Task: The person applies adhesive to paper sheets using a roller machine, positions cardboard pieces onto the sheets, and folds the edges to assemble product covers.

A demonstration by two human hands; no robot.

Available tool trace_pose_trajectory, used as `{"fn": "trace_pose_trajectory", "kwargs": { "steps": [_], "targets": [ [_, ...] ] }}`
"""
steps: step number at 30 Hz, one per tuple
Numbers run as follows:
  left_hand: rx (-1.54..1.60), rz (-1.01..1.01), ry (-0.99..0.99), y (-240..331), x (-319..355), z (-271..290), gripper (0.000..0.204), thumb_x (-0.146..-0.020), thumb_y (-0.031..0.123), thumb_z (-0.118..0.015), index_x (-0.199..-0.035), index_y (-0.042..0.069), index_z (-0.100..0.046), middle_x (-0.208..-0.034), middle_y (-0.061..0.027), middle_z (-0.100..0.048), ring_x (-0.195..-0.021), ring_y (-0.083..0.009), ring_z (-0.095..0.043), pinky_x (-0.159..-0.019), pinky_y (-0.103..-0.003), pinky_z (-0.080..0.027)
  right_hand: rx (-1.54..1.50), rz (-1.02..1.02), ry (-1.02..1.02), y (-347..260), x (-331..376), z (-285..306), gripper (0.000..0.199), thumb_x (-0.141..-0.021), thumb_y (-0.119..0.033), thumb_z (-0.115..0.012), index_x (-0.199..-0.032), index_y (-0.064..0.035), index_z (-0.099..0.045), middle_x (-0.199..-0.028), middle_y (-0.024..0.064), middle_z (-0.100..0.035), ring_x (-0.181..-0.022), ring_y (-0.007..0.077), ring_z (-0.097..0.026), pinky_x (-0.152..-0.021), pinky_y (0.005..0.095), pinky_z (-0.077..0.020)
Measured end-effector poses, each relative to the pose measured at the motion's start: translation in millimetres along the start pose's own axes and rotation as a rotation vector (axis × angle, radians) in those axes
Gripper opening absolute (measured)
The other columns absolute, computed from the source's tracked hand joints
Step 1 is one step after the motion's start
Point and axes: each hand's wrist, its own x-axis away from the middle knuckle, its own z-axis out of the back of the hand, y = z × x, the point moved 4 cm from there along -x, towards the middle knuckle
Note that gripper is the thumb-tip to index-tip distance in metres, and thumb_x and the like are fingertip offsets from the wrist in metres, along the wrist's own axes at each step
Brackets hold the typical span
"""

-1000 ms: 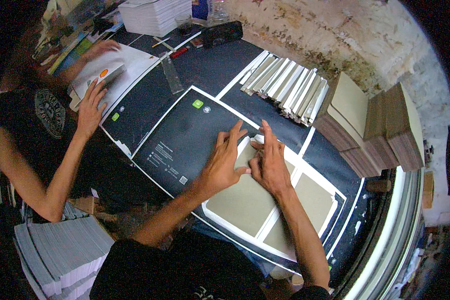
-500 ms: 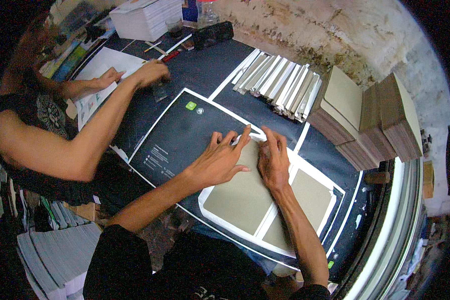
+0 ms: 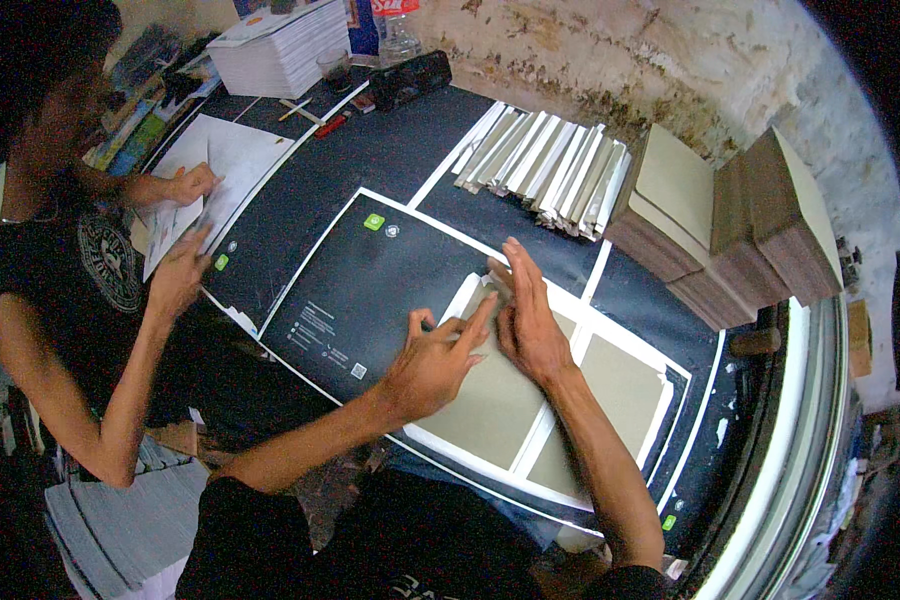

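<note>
Two grey boards (image 3: 600,395) lie side by side on a white sheet (image 3: 515,472), whose white edges are folded over their rims. My left hand (image 3: 438,362) is over the left-hand board near its far left corner, index finger stretched toward the folded edge, other fingers partly bent. My right hand (image 3: 532,325) stands on its side over the same board, fingers straight and pointing away, near the far edge. Neither hand shows anything held. Beneath lies a large black printed sheet (image 3: 340,265) with white borders and a green mark.
At left a co-worker's hands (image 3: 185,265) handle white sheets (image 3: 235,150). Beyond my hands lie board strips (image 3: 545,165), with stacked grey boards (image 3: 670,215) at right. A paper stack (image 3: 280,50), glass (image 3: 335,70), bottle (image 3: 398,35) and red cutter (image 3: 332,124) sit at the back.
My right hand has straightened its fingers and shifted slightly left; my left hand has drawn a little nearer me. The co-worker's outstretched arm has pulled back toward the white sheets.
</note>
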Motion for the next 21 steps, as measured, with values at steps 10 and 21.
{"fn": "trace_pose_trajectory", "kwargs": {
  "steps": [10,21],
  "targets": [
    [0.229,0.092,0.149,17.5,16.7,8.0,0.059,-0.090,0.008,-0.071,-0.143,0.004,-0.044,-0.089,-0.0107,-0.073,-0.091,-0.0292,-0.070,-0.097,-0.050,-0.034,0.235,-0.028,0.014,-20.7,-2.1,7.1,0.091,-0.086,-0.004,-0.062,-0.162,-0.0030,-0.012,-0.122,0.0245,-0.066,-0.121,0.0353,-0.062,-0.121,0.0529,-0.0244],
    [0.388,-0.063,0.176,48.1,27.8,0.2,0.009,-0.091,0.007,-0.067,-0.096,0.004,-0.073,-0.094,-0.0129,-0.072,-0.088,-0.0327,-0.068,-0.087,-0.044,-0.049,0.368,-0.001,0.081,-4.7,3.7,12.5,0.077,-0.089,-0.004,-0.067,-0.156,-0.0091,-0.030,-0.130,0.0184,-0.066,-0.108,0.0267,-0.067,-0.113,0.0518,-0.0286]
  ]
}}
